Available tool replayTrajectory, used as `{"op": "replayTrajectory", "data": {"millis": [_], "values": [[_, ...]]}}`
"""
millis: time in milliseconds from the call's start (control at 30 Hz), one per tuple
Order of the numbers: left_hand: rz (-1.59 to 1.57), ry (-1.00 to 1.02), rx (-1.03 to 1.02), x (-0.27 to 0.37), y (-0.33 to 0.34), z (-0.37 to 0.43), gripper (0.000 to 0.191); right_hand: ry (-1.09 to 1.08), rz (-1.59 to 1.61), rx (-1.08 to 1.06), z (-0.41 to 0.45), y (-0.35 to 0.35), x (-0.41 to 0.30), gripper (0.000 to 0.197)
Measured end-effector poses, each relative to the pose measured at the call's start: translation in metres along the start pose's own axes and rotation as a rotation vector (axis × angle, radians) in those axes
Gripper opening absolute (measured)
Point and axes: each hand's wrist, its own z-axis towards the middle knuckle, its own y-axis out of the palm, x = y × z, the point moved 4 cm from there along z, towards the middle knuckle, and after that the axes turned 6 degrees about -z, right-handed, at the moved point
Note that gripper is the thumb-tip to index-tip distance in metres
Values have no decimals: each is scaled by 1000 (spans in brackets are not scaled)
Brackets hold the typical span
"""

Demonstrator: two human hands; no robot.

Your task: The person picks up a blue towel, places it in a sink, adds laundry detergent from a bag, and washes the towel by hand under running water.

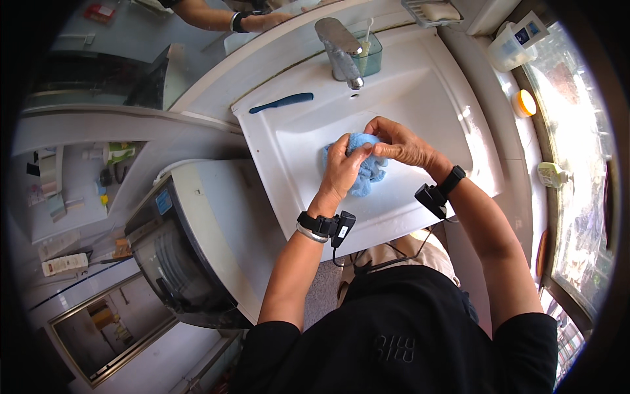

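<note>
Both my hands hold a bunched light-blue cloth over the basin of a white washbasin. My left hand grips the cloth from its left side, thumb across the top. From the right, my right hand has bent fingers and thumb on the cloth's upper edge, close to the left thumb. Folds of the cloth hang below the hands; the fingertips behind it are hidden. Beyond the hands stands a chrome faucet, and no water is seen running from it. A dark blue comb lies on the basin's back left rim.
A teal cup with a toothbrush stands behind the faucet, near a soap dish. Along the right windowsill are a plastic container, an orange-lidded jar and a pump bottle. A washing machine adjoins the left side.
</note>
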Motion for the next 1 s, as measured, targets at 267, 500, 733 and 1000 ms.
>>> {"op": "replayTrajectory", "data": {"millis": [267, 500, 733, 1000], "values": [[-518, -176, 391, -35, -28, 6, 33, 259, 1125, 198, -17, -3, 15, 49], [-1033, -371, -521, -95, -19, 4, 61, -55, 23, 406, 4, 51, -76, 40], [-487, -659, 240, -94, 42, -3, 54, 499, -119, 525, 6, 27, 1, 35], [-558, -662, 242, -102, 38, -2, 48, 548, -46, 407, 9, 29, -19, 37]]}}
